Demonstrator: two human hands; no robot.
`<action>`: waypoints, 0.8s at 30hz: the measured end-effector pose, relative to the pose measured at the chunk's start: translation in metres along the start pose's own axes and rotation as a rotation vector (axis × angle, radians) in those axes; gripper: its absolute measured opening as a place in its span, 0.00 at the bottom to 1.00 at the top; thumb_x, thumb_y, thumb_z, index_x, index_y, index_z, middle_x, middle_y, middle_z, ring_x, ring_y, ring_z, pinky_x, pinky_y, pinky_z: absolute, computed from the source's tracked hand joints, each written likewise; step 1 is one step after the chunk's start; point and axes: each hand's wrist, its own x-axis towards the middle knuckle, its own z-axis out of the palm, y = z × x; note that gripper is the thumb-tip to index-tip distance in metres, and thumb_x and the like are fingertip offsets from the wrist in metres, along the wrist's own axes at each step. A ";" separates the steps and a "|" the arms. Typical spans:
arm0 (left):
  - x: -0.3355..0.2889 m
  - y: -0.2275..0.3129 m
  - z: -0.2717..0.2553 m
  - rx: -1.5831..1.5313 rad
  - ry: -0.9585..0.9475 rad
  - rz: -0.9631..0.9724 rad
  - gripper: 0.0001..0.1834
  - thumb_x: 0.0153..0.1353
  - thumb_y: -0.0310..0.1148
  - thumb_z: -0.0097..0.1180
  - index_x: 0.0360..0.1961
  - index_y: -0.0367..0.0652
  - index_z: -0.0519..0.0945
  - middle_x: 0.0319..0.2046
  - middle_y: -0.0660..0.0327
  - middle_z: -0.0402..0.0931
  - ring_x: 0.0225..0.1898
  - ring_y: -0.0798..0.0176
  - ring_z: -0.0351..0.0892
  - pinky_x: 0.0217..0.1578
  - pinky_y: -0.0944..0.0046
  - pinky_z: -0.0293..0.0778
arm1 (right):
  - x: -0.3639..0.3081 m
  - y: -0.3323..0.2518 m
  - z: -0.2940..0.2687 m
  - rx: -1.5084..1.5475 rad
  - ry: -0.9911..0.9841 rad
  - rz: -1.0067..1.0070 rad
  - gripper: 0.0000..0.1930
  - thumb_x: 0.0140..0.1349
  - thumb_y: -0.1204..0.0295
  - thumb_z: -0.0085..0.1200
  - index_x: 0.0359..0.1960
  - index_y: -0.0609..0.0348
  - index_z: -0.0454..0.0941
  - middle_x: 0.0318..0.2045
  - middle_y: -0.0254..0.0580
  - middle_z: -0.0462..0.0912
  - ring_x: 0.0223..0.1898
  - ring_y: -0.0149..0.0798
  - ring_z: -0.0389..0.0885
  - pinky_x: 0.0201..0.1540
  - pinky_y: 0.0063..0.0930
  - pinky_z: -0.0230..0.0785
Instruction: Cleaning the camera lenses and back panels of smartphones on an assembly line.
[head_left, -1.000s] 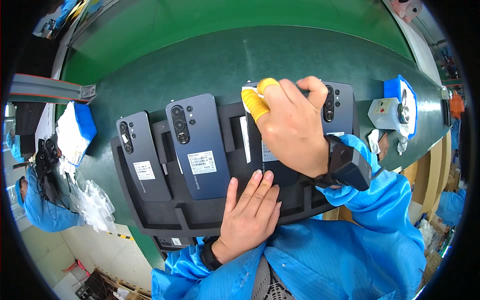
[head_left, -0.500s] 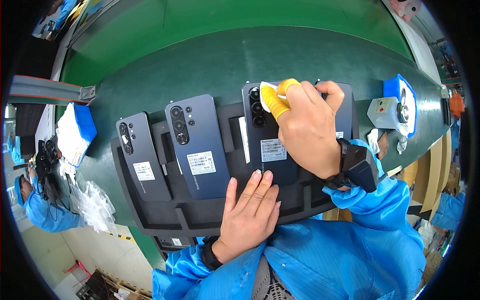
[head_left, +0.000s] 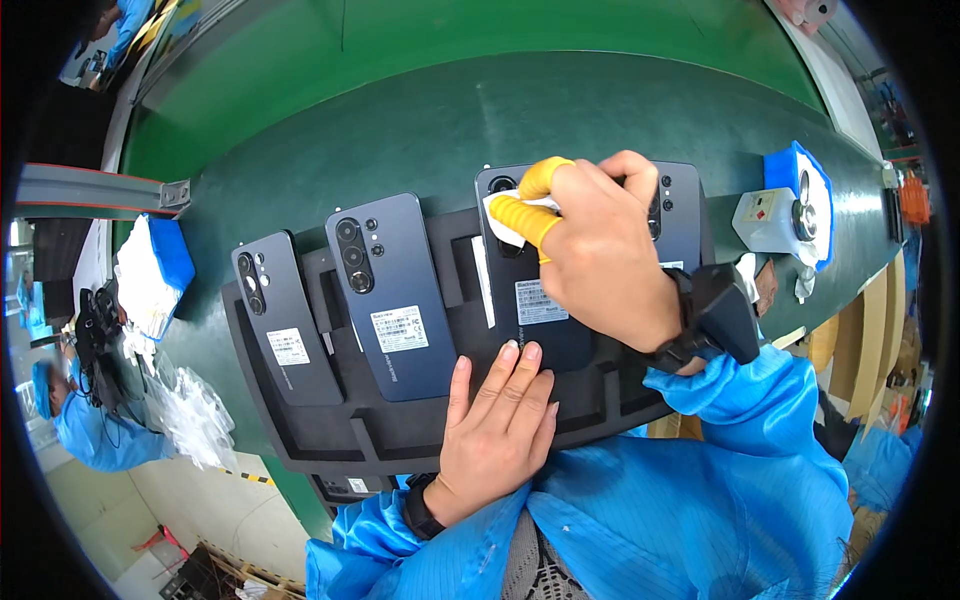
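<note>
Several dark phones lie back up in a black foam tray (head_left: 365, 452). My right hand (head_left: 610, 245), with yellow finger covers on two fingers, pinches a small white wiping cloth (head_left: 506, 226). The cloth presses on the camera lenses of the third phone (head_left: 560, 350) from the left, hiding part of them. Flat and with fingers outstretched, my left hand (head_left: 495, 425) rests its fingertips on that phone's lower end. To the left lie a blue-black phone (head_left: 395, 270) and a narrower phone (head_left: 305, 355). A fourth phone (head_left: 682, 205) is partly covered by my right hand.
On the right of the green table (head_left: 400, 130) stands a translucent bottle (head_left: 765, 220) beside a blue bin (head_left: 782, 165). Another blue bin (head_left: 172, 260) with white cloths sits at the left, near clear plastic bags (head_left: 190, 415). A person in blue (head_left: 95, 420) is at far left.
My right hand has moved the cloth slightly left and down, from beside the lenses onto them. The top lens now shows above the cloth. My left hand stays almost where it was.
</note>
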 end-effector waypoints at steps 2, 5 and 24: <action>0.000 0.000 0.000 0.001 0.002 -0.002 0.19 0.50 0.31 0.66 0.45 0.43 0.82 0.58 0.55 0.76 0.64 0.56 0.71 0.68 0.43 0.51 | 0.001 -0.001 -0.001 -0.003 -0.031 0.004 0.19 0.42 0.82 0.59 0.38 0.52 0.88 0.37 0.32 0.79 0.39 0.35 0.76 0.49 0.42 0.53; -0.001 0.000 0.000 0.002 0.008 -0.005 0.18 0.50 0.31 0.65 0.45 0.42 0.82 0.58 0.55 0.76 0.63 0.55 0.71 0.68 0.43 0.51 | -0.002 -0.001 -0.003 -0.033 -0.037 0.020 0.18 0.43 0.81 0.59 0.37 0.52 0.88 0.37 0.33 0.78 0.39 0.35 0.76 0.49 0.43 0.52; -0.028 -0.006 -0.015 -0.057 0.139 0.198 0.15 0.44 0.39 0.72 0.32 0.46 0.82 0.32 0.62 0.75 0.41 0.52 0.74 0.42 0.53 0.67 | -0.091 0.086 -0.159 -0.717 0.204 0.546 0.12 0.46 0.82 0.53 0.31 0.58 0.86 0.37 0.41 0.80 0.39 0.45 0.77 0.49 0.40 0.56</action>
